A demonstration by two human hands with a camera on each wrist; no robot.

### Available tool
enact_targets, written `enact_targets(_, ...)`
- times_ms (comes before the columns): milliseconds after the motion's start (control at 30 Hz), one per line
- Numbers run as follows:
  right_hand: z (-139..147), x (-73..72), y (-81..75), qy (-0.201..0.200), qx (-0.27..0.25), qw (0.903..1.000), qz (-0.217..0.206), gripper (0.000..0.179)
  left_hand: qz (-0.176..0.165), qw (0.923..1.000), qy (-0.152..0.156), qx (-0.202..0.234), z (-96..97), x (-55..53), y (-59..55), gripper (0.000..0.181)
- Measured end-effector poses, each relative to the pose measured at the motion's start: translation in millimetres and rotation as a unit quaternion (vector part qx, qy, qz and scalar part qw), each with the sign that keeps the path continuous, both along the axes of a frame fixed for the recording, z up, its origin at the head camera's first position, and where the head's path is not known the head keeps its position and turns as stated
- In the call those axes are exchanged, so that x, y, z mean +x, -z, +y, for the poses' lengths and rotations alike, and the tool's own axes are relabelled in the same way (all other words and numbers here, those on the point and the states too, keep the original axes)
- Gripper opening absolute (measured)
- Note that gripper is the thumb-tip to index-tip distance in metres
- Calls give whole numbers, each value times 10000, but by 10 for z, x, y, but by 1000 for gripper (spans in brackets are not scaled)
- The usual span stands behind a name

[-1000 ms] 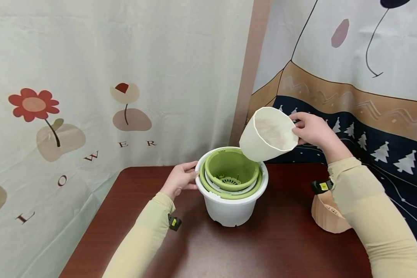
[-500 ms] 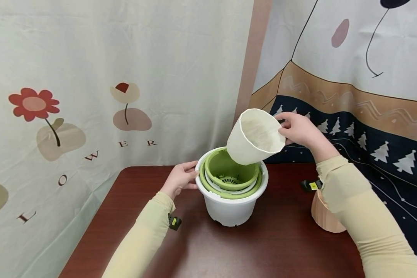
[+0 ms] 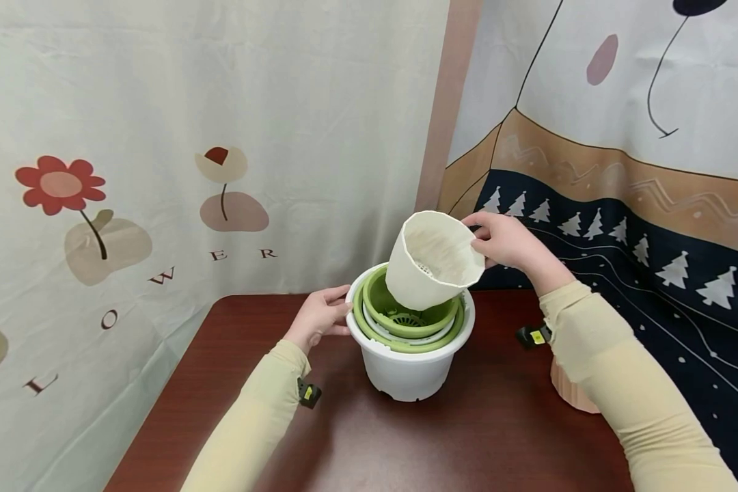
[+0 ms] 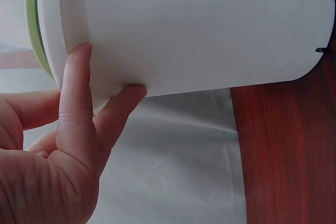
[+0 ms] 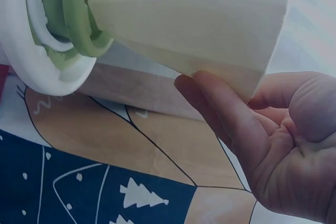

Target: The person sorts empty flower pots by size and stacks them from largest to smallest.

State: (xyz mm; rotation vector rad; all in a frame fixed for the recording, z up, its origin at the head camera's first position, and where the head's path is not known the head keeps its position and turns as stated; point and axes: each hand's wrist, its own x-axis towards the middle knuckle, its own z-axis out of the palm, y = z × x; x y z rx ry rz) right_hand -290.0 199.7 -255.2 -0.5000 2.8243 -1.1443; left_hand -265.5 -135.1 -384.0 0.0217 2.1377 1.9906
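Note:
A faceted cream flowerpot (image 3: 408,283) is tilted, its open mouth facing the head camera. Its rim is pinched by my right hand (image 3: 506,240), the thumb on one side and fingers on the other. The pot's lower end reaches into the mouth of the innermost green flowerpot (image 3: 383,307), whose slotted bottom shows. That green pot sits nested with other green and pale ones inside a large white flowerpot (image 3: 406,374) upright on the table. My left hand (image 3: 318,316) holds the white pot's left rim; in the left wrist view, fingertips (image 4: 137,91) press its outer wall just below the rim.
A ribbed peach pot (image 3: 570,391) stands on the dark red wooden table (image 3: 369,444) at the right, partly hidden by my right sleeve. A pale curtain (image 3: 320,137) with printed flowers hangs behind the table, and a tree-patterned cloth (image 3: 670,273) hangs on the right.
My right hand has brought the cream flowerpot left and down, from over the nest's right edge into the innermost green pot's mouth. The left hand and nested pots stay in place.

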Motion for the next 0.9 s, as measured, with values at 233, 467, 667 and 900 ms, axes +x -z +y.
enact_targets(233,-100,-25,87,-60,155,9998,-99,38,5,10000,-1,-21,0,5,-3,51)
enact_targets(467,-181,-86,198,-144,253,9994,-174,39,-7,10000,-38,-77,-2,8,-6,52)
enact_targets(667,-237,-102,259,-63,409,9987,-299,39,-43,10000,-41,-69,1,4,-11,52)
enact_targets(900,-273,-104,314,-11,500,9982,-334,40,-47,9999,-33,-89,5,0,-5,52)
